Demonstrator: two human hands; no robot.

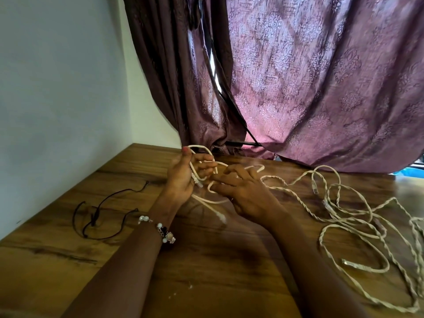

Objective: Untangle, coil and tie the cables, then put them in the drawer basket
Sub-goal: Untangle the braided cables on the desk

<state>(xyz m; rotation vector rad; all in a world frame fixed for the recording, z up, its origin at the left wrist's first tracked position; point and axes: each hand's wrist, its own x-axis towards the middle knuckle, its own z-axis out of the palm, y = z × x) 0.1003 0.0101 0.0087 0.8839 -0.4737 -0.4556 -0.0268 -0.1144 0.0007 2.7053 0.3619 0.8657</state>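
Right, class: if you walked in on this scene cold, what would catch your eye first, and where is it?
First, the two hands at the centre: the left hand holds loops of a pale twisted cable, with the right hand working beside it. That cable sprawls in tangled loops over the right of the wooden table. Behind hangs a purple patterned curtain; thin dark cords lie at the left.

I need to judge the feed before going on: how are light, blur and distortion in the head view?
Head view: pink backlight glows through the curtain; the table carries soft glare and dim arm shadows; the left hand and right hand are slightly motion-blurred on the cable; wide-angle bending curves the edges.
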